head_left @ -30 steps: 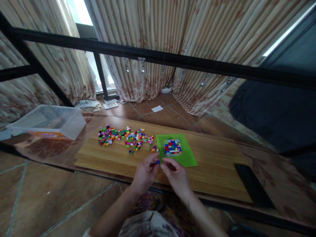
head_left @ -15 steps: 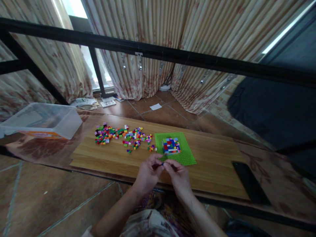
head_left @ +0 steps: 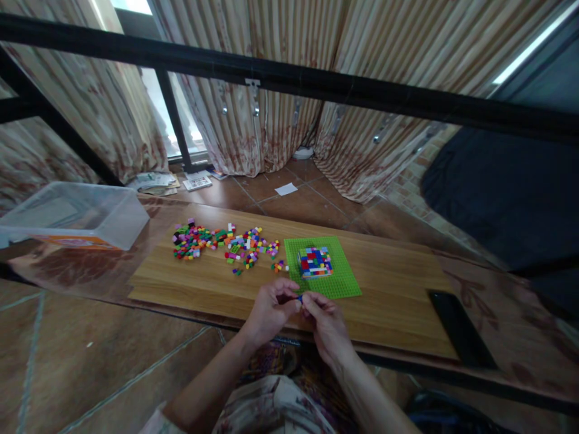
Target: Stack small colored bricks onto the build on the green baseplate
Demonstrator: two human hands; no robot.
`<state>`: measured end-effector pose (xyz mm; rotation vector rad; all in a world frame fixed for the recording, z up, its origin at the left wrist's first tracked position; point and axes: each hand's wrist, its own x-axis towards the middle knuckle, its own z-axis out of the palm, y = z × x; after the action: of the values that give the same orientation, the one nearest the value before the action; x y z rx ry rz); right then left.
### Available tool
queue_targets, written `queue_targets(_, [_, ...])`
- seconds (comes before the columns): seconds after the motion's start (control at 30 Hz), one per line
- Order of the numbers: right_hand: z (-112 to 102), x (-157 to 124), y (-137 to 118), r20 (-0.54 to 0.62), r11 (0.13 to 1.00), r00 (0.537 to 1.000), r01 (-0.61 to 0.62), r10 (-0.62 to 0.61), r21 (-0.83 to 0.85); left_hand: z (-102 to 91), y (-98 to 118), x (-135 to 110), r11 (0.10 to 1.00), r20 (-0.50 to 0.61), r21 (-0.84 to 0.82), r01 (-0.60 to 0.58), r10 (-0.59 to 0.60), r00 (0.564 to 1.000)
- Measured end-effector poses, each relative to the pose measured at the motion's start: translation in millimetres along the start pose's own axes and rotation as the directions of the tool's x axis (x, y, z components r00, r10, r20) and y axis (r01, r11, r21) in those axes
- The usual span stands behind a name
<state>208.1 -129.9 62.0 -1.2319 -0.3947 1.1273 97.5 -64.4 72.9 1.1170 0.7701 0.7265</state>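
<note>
Between the fingertips of both hands is a small dark blue toy brick (head_left: 300,298), partly hidden by the fingers. My left hand (head_left: 272,310) pinches it from the left with thumb and finger. From the right, my right hand (head_left: 326,316) grips it the same way. Both hands are over the front part of the wooden board, just short of the green baseplate (head_left: 346,274). A low block built of many-coloured bricks (head_left: 315,263) sits on that baseplate. Left of it, loose bricks (head_left: 248,244) lie scattered in heaps.
A clear plastic bin (head_left: 122,220) stands at the left end of the table. On the right lies a black flat object (head_left: 461,328), across the edge of the wooden board (head_left: 398,289). A black metal rail (head_left: 307,78) crosses beyond the table, before curtains (head_left: 271,132).
The blue brick shows a little more between the fingertips. Both hands stay at nearly the same spot, and the view has tilted slightly.
</note>
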Motion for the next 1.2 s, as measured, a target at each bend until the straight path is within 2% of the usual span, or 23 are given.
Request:
queue_targets(0.13, [-4,3,-3,-0.047,0.998,0.998,0.033,-0.036,-0.048,0.5,-3,-2,0.990,-0.044,-0.113,0.081,-0.087,0.995])
queue_targets(0.3, [-12,3,1,0.015,0.941,0.984,0.173,-0.176,-0.289,1.1,-3,-2,0.976,-0.064,-0.179,0.121,-0.134,0.989])
queue_targets(0.4, [-14,-1,7,0.077,0.872,0.957,0.287,-0.280,-0.395,1.7,-5,-1,0.979,-0.055,-0.171,0.112,-0.123,0.991])
queue_targets(0.53, [-17,-4,10,0.140,0.736,0.912,0.396,-0.386,-0.549,3.4,-7,0,0.977,-0.061,-0.171,0.130,-0.142,0.988])
queue_targets(0.77, [-27,-1,2,0.259,0.535,0.853,0.492,-0.452,-0.687,12.6,-3,7,0.960,-0.099,-0.161,0.230,-0.248,0.964])
queue_targets(0.9, [-28,-1,-2,0.298,0.449,0.821,0.528,-0.487,-0.721,20.3,-1,8,0.947,-0.125,-0.187,0.261,-0.286,0.950])
queue_targets(1.03, [-28,-2,-3,0.308,0.425,0.805,0.544,-0.508,-0.724,24.5,-1,6,0.931,-0.112,-0.209,0.298,-0.326,0.939])
queue_targets(1.2, [-30,1,-3,0.256,0.457,0.810,0.524,-0.527,-0.718,28.8,-4,6,0.942,-0.103,-0.187,0.277,-0.300,0.948])
